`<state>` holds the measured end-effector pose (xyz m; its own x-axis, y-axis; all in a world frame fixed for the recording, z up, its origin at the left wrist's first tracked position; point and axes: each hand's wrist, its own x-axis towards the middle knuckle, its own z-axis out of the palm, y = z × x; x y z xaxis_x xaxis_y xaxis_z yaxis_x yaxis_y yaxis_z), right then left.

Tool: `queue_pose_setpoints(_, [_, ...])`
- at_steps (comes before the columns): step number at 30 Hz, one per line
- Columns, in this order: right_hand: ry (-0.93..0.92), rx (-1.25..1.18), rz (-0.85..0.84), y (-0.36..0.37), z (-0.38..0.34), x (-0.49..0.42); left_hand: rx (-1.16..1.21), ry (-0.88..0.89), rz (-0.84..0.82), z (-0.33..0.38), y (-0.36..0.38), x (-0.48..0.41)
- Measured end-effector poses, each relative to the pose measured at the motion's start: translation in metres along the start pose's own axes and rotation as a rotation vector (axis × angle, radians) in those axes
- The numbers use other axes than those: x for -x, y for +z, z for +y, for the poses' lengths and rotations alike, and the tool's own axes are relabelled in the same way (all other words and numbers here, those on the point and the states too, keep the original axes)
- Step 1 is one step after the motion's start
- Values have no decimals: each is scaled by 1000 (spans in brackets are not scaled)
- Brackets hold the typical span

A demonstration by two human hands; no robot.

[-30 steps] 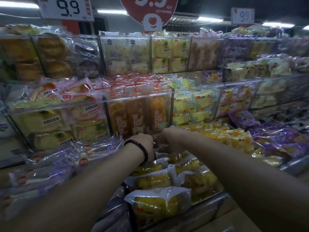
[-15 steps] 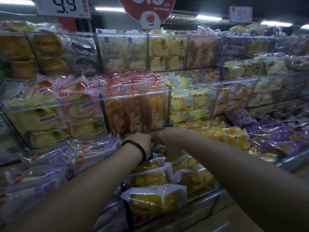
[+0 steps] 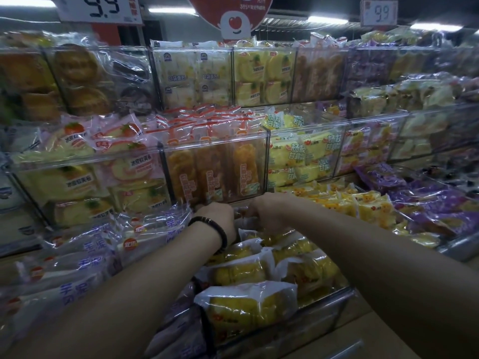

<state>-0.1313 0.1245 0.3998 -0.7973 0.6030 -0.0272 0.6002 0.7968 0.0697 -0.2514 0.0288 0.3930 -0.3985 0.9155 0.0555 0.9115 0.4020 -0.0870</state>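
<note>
- The left hand [image 3: 216, 216] and right hand [image 3: 267, 213] meet knuckles-up at the far end of the clear plastic bin [image 3: 324, 297]. Their fingers are hidden, so I cannot tell whether they grip anything.
- The yellow cake packets in white-edged clear wrappers [image 3: 246, 307] lie crosswise beneath both forearms, equally near either hand.

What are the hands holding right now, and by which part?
Cannot be told. The left hand and right hand meet at a crinkled clear wrapper at the back of the yellow cake bin, but their fingers are hidden.
</note>
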Motion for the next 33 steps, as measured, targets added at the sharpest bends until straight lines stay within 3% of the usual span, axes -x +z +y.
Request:
queue_pose_setpoints(11, [-90,62,-132,-17,3,-3,-31,35,-32,0,-7,3])
queue_pose_setpoints(19, [10,-90,-58,-4,-1,-10,-87,119,-203,1,-25,2])
queue_pose_setpoints(27, [-35,-263,141,-27,12,26,23,213,-15,-6,-37,31])
queue_pose_setpoints(33, [-122,-143,-35,-19,0,54,144,289,-176,-16,-25,41])
